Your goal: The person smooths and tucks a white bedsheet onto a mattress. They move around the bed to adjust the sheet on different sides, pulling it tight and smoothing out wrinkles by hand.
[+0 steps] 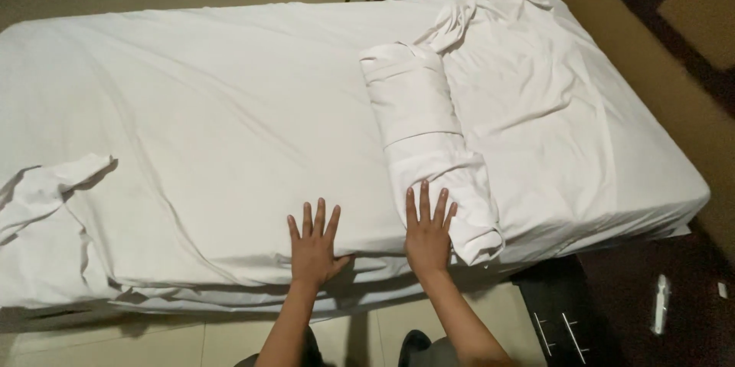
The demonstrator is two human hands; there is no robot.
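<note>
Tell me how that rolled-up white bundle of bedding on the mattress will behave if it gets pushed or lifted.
The rolled white bundle is soft, creased cloth, so it would probably sag at both ends if lifted by the middle. Its long rounded shape suggests it may roll sideways when pushed. The loose end by the right hand will likely unravel rather than hold shape. The left hand rests flat on the sheet.

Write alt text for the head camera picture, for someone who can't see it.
Two bare hands press flat on a white bed sheet: the left hand on the smooth sheet near the mattress edge, the right hand on the near end of a rolled white bundle of linen. A dark nightstand stands at lower right.
</note>
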